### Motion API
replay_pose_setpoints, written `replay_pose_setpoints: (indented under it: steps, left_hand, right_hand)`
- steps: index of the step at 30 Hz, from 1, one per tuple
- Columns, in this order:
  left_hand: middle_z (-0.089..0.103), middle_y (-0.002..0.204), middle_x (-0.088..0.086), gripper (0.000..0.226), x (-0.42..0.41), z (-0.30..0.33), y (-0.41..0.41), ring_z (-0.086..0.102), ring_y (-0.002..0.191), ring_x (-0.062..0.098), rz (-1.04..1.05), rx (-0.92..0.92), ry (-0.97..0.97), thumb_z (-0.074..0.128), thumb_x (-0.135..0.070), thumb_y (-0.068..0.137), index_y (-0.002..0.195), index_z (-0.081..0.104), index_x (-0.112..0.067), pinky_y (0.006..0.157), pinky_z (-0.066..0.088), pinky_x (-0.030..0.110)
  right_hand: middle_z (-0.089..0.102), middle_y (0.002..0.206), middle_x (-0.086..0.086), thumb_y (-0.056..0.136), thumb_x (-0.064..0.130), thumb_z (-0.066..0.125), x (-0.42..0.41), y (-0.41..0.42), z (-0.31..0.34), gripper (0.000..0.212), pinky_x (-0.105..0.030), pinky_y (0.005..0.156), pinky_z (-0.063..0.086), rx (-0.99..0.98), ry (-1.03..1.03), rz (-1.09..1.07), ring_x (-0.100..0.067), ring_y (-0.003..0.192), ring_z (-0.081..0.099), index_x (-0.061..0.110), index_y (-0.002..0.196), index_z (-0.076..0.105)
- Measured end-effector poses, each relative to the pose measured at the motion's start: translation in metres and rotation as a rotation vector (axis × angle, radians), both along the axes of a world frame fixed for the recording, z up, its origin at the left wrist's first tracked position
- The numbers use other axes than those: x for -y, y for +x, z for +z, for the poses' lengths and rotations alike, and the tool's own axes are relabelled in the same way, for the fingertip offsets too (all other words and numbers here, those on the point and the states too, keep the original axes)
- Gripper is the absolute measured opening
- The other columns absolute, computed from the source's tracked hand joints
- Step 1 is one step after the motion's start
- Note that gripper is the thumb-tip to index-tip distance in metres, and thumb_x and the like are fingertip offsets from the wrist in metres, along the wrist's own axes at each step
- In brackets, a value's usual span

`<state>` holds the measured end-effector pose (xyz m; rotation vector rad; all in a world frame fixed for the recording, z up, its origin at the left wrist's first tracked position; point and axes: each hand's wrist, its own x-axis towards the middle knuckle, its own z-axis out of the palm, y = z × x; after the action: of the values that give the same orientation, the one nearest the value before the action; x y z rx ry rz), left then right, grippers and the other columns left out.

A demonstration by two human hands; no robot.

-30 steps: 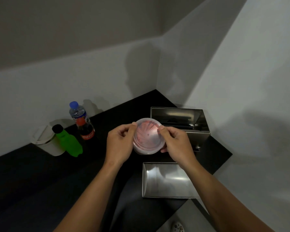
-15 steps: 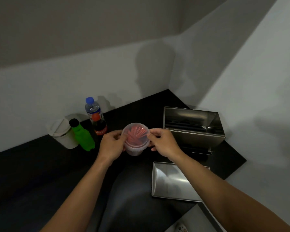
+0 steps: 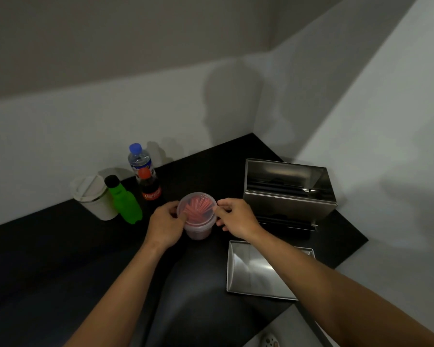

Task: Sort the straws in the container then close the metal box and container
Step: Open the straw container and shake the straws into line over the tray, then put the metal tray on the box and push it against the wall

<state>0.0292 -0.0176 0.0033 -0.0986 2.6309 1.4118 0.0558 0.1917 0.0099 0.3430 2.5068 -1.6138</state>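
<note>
A clear round plastic container [image 3: 198, 216] with red straws inside stands on the black counter [image 3: 60, 246], its clear lid on top. My left hand [image 3: 164, 225] grips the container's left rim and my right hand [image 3: 236, 217] pinches the lid's right edge. To the right stands the open metal box [image 3: 288, 194], dark straws visible inside. Its flat metal lid [image 3: 258, 270] lies on the counter in front of it, partly under my right forearm.
At the back left stand a water bottle [image 3: 138, 159], a cola bottle [image 3: 149, 187], a green bottle [image 3: 124, 202] and a white lidded cup [image 3: 93, 196]. Walls close the corner behind; the counter's edge runs close on the right.
The container came down from in front of me, held tilted, onto the counter, now upright; both hands stayed on its rim. The view shifted so everything sits further right.
</note>
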Motion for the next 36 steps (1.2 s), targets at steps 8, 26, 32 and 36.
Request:
replay_pose_setpoints:
  steps: [8,26,32,36]
  left_hand:
    - [0.062,0.137,0.007,0.045,-0.014,0.032,0.018,0.063,0.12,0.019,0.009,-0.201,-0.063,0.075,-0.026,0.095,0.138,0.065,-0.017,0.099,0.056,0.037]
    - [0.06,0.147,0.008,0.072,-0.105,-0.014,0.069,0.063,0.128,0.023,-0.444,0.248,-0.08,0.079,-0.043,0.089,0.15,0.052,-0.018,0.108,0.049,0.033]
    - [0.037,0.164,0.016,0.097,-0.114,-0.039,0.082,0.046,0.146,0.032,-0.404,0.394,-0.22,0.075,-0.052,0.088,0.163,0.027,-0.014,0.115,0.039,0.035]
    - [0.054,0.151,0.01,0.08,-0.117,-0.045,0.09,0.055,0.136,0.028,-0.377,0.404,-0.158,0.076,-0.049,0.088,0.149,0.04,-0.012,0.107,0.044,0.032]
  right_hand:
    - [0.069,0.1,0.018,0.099,0.033,0.068,-0.031,0.019,0.012,0.041,-0.016,0.063,0.055,-0.042,0.049,-0.016,0.0,0.076,0.076,0.016,0.136,0.065]
    - [0.067,0.132,0.002,0.098,0.031,0.07,-0.156,0.132,0.002,0.053,-0.015,0.082,0.051,0.059,0.207,-0.25,-0.002,0.098,0.066,0.022,0.148,0.054]
    - [0.053,0.152,-0.013,0.095,0.044,0.07,-0.167,0.156,-0.036,0.071,-0.046,0.108,0.051,0.3,0.376,-0.301,-0.032,0.134,0.056,0.017,0.155,0.043]
    - [0.053,0.152,-0.015,0.095,0.046,0.068,-0.165,0.156,-0.046,0.071,-0.047,0.109,0.05,0.351,0.398,-0.309,-0.033,0.134,0.057,0.015,0.154,0.043]
